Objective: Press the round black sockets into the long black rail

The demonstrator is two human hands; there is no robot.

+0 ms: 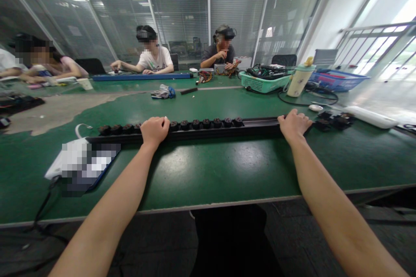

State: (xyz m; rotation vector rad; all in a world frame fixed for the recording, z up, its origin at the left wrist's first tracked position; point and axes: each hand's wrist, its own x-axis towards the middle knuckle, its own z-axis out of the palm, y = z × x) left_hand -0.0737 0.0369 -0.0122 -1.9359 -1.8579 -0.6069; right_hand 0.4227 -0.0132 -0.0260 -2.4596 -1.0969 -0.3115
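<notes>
A long black track rail point(208, 134) lies across the green table in front of me, with a row of small black socket-like modules point(206, 124) seated along its left and middle stretch. My left hand point(154, 130) is closed on the rail left of its middle, covering some modules. Near the right end, my right hand point(295, 125) grips the rail with its fingers curled over the far side. Between the last module and my right hand, the rail's open channel point(261, 122) shows. Several loose black modules point(338, 121) sit just beyond my right hand.
A white device point(69, 156) and a blurred phone-like slab point(107, 153) lie at left. Behind are gloves point(163, 91), a short black strip point(189, 91), a green basket point(264, 83), a cream tumbler point(300, 80) and a blue basket point(344, 80). Several people sit across the table.
</notes>
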